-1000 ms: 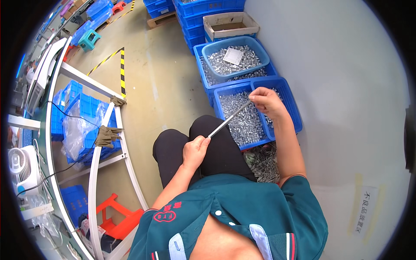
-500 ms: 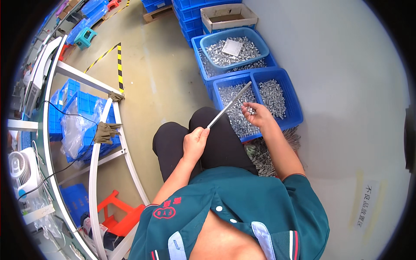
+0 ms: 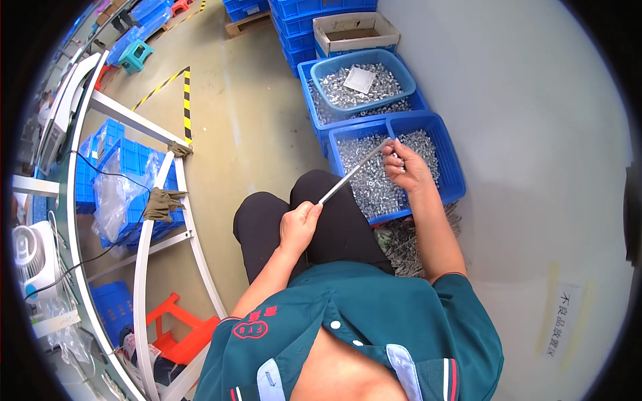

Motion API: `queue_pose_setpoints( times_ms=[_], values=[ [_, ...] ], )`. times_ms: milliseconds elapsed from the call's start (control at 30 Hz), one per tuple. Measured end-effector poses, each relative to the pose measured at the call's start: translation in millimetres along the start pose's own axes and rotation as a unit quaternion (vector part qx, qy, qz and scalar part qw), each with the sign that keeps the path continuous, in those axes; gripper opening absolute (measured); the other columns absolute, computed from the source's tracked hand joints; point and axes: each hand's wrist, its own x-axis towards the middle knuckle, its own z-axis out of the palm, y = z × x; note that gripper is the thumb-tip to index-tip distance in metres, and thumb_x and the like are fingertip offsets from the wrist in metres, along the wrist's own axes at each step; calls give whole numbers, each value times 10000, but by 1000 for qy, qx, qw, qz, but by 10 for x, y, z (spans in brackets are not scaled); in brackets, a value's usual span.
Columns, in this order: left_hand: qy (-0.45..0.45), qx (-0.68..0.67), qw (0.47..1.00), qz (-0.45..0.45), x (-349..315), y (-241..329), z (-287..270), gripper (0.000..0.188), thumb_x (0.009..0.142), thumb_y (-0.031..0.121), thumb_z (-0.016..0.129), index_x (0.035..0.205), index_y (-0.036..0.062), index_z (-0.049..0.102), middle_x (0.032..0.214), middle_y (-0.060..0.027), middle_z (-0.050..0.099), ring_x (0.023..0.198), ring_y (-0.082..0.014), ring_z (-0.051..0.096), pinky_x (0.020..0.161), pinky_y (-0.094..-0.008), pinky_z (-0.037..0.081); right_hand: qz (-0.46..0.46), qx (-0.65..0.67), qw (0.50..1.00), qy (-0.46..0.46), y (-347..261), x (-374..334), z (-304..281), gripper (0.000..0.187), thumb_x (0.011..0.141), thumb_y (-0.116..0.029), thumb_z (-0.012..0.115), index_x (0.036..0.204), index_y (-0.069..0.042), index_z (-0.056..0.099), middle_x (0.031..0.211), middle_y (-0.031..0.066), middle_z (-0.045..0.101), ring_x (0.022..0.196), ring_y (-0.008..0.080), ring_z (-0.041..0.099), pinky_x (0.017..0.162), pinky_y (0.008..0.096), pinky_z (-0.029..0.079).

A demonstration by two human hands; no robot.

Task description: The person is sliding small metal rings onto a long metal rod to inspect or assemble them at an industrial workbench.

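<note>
My left hand (image 3: 299, 227) is closed around the lower end of a thin, straight metal rod (image 3: 354, 172), above my lap. The rod slants up and to the right, over the blue divided basket (image 3: 453, 177). At its far tip is my right hand (image 3: 409, 168), thumb and forefinger pinched together and the other fingers curled. Small silver bits show beside those fingers, but what they hold is too small to make out. Beneath the hands, the basket's two compartments contain many small silver metal parts (image 3: 371, 190), which look like nuts or short sleeves.
Behind the basket, a light blue tub (image 3: 321, 63) of similar parts sits in another blue crate, near an open carton (image 3: 324, 30). Thin metal pieces (image 3: 404, 250) lie beneath my right forearm. A white frame (image 3: 142, 281) stands left; a grey wall (image 3: 535, 167) rises right.
My right hand has moved up to the rod's far tip, its fingers closing there. The rod has tilted slightly lower, while my left hand keeps its grip in nearly the same place.
</note>
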Motion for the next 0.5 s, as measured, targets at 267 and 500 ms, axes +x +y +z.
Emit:
queue_pose_setpoints(
  times_ms=[267,500],
  values=[
    [7,16,999,32,-9,-30,16,320,884,239,585,662,26,497,519,-133,397,435,-223,360,439,-340,343,-16,-52,998,-28,-126,2,167,261,923,-321,536,929,-67,596,656,-8,466,486,41,362,368,149,258],
    [2,37,999,22,-6,-22,11,361,889,309,559,648,47,497,534,-158,481,500,-349,510,460,-406,382,-64,-284,957,13,-168,-46,345,170,885,-206,603,911,-38,601,618,-35,437,472,35,345,382,167,250]
  ],
)
